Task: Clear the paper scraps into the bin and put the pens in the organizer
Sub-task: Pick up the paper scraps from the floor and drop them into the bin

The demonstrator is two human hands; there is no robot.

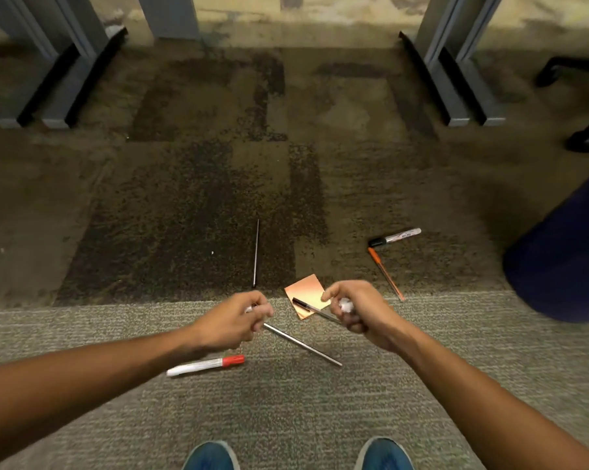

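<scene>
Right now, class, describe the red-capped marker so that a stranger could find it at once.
Start at the person's left hand, low on the lighter strip of carpet. Just below that wrist lies the red-capped marker, flat, cap pointing right. It alone has a white barrel and red cap; the black-capped marker lies far right beside the orange pen.

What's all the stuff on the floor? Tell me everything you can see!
Red-capped marker: one, white body, on the grey carpet near the left arm.
Black-capped marker: one, silver body, right side.
Orange pen: one, just below that marker.
Black pen: one, lying across the sticky notes.
Orange sticky notes: one small pad, between the hands.
Thin metal rods: two, silver; one upright in view, one slanted below the hands.
Crumpled paper scraps: two, white, one in each hand.
Table legs: grey, far back.
Dark blue bin: right edge.
Shoes: two, blue.
Left hand: grips a scrap.
Right hand: grips a scrap.
</scene>
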